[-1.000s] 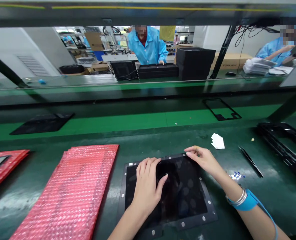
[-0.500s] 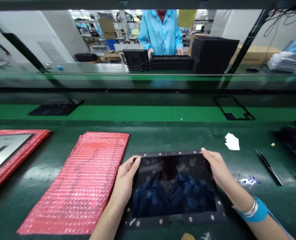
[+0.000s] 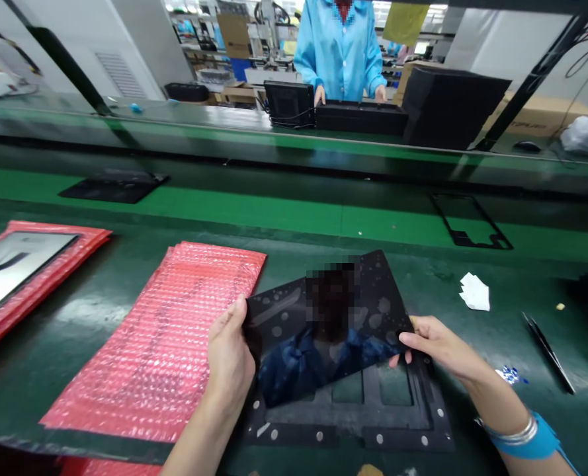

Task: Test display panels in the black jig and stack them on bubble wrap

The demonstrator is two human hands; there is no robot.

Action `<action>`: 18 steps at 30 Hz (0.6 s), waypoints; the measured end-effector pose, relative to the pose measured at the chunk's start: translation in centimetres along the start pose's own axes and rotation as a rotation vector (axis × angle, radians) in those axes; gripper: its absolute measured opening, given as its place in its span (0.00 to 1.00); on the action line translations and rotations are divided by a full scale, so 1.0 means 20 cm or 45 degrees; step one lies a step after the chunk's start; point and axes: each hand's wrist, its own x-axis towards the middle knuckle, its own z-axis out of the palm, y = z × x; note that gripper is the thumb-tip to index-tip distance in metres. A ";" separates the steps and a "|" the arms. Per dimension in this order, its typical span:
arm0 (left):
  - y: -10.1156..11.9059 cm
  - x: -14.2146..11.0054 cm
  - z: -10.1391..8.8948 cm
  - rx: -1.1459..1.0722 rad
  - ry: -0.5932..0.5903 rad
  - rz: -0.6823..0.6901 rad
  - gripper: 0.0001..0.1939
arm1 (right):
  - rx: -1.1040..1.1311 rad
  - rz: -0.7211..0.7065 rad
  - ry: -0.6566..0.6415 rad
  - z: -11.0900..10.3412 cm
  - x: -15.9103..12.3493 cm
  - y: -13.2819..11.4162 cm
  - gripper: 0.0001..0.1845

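Bench: dark green work surface (image 3: 422, 271), shiny, with a brighter green strip (image 3: 274, 205) along its far side
Room: beyond the far ledge, one person in a blue coat (image 3: 340, 59) stands with both hands at a long black box (image 3: 360, 119), a small dark monitor (image 3: 288, 102) to the left of it and a tall black block (image 3: 447, 109) to the right
Red bubble pouches: a stack (image 3: 169, 344) left of the hands, contents not to be made out; another pile (image 3: 88, 243) at far left with one silvery panel (image 3: 40, 248) lying on top; more red wrap (image 3: 110, 468) at the near edge
Dark glossy panel: one (image 3: 294, 337), held tilted above one dotted black frame (image 3: 397, 439), whose openings show below the panel's near edge
Left hand: (image 3: 231, 354) grips the panel's left edge, thumb at the rim, other fingers mostly hidden
Right hand: (image 3: 437, 344) pinches the panel's right near corner, thumb on top, fingertips below
Right side: one thin black frame (image 3: 465, 239) far, one white paper piece (image 3: 475, 292), one pair of tweezers (image 3: 549, 354), one scatter of blue bits (image 3: 512, 375), too small to count
Far left: one flat dark plate (image 3: 110, 190)
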 end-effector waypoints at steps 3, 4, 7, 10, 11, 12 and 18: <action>0.02 -0.01 0.02 -0.074 0.028 -0.049 0.24 | 0.018 -0.027 0.065 0.02 0.00 0.01 0.31; 0.02 -0.02 0.02 -0.076 0.007 -0.063 0.25 | 0.029 -0.037 0.098 0.02 0.00 0.02 0.31; 0.03 -0.04 0.04 -0.072 -0.145 -0.163 0.28 | 0.077 -0.081 0.231 0.01 0.00 0.03 0.30; 0.03 -0.08 0.05 -0.039 -0.400 -0.278 0.28 | 0.158 -0.155 0.384 -0.02 0.01 0.04 0.29; 0.03 -0.09 0.05 -0.005 -0.520 -0.310 0.27 | 0.192 -0.177 0.433 -0.03 0.01 0.04 0.29; 0.03 -0.11 0.05 0.043 -0.652 -0.335 0.26 | 0.225 -0.193 0.478 -0.04 0.02 0.04 0.28; 0.04 -0.15 0.06 0.247 -0.935 -0.288 0.22 | 0.317 -0.181 0.503 -0.06 0.05 0.04 0.28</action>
